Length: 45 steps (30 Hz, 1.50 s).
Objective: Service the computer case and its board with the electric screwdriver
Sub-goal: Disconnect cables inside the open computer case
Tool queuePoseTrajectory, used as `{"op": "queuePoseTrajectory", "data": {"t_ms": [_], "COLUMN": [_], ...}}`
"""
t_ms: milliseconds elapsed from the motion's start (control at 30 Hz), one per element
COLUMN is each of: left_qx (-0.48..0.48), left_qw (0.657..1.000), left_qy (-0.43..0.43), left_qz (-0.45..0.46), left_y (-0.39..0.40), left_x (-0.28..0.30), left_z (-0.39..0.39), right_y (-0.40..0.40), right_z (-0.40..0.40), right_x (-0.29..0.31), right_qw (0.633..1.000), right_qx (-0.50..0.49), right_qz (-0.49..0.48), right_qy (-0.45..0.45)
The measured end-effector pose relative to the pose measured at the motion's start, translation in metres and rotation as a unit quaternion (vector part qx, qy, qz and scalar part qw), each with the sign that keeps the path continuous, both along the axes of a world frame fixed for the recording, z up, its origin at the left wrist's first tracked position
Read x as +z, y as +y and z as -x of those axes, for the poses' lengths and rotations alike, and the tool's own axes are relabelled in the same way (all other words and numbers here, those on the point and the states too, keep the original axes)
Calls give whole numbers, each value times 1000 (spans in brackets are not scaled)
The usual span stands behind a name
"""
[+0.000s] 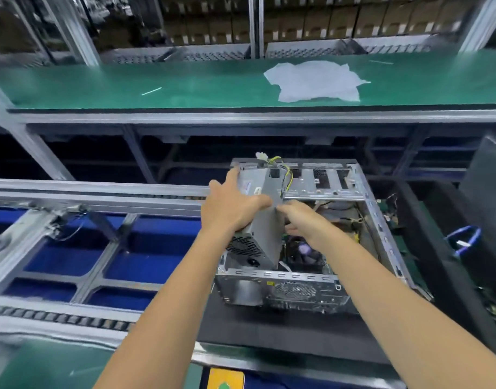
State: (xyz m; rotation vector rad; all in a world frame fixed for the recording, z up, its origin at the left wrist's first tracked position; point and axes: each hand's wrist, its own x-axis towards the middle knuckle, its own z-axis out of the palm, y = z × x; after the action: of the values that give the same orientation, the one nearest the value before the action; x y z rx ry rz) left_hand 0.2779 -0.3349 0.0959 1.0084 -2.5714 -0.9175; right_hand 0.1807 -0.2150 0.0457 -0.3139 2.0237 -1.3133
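Beyond my hands I see a green-topped counter (128, 82) carrying a crumpled white sheet (317, 81). The open grey metal computer case (362, 192) lies under them on a black mat (269, 329). My left hand (231, 204) and right hand (304, 220) grip the grey metal power supply box (265, 231), its long axis tilted, running away from me, cable end farthest.

You see a computer case (362, 192) of bare, dull grey sheet metal, punched with vent holes. The power supply (265, 220) shows smooth matt grey metal with a perforated grille end. A crinkled white sheet (314, 81), cloth-like or thin foam, lies on the smooth green mat (128, 82).
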Motion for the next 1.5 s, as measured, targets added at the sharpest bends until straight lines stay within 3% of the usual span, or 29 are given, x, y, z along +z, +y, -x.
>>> {"op": "queuePoseTrajectory", "data": {"t_ms": [267,433,733,1033,1167,1267,1500], "left_qx": [46,49,27,26,28,-28,-135], "left_qw": [973,949,941,949,919,905,925], "left_qy": [-48,-95,-149,-158,-211,-213,-150], "left_qz": [220,297,304,271,331,367,322], "left_y": [52,60,82,60,54,56,29], "left_x": [-28,-43,-48,-51,-55,-59,-82], "left_z": [2,5,17,13,8,13,19], "right_y": [-2,-1,6,-11,-23,-27,-26], "right_z": [-5,-7,16,19,11,11,11], "right_x": [-17,-30,-47,-50,-52,-55,-54], "right_qw": [974,968,973,995,996,997,993], "right_qx": [-15,11,-6,47,68,79,91], "right_qz": [141,131,140,60,37,7,-11], "right_qy": [-174,-213,-185,-69,-33,6,70]}}
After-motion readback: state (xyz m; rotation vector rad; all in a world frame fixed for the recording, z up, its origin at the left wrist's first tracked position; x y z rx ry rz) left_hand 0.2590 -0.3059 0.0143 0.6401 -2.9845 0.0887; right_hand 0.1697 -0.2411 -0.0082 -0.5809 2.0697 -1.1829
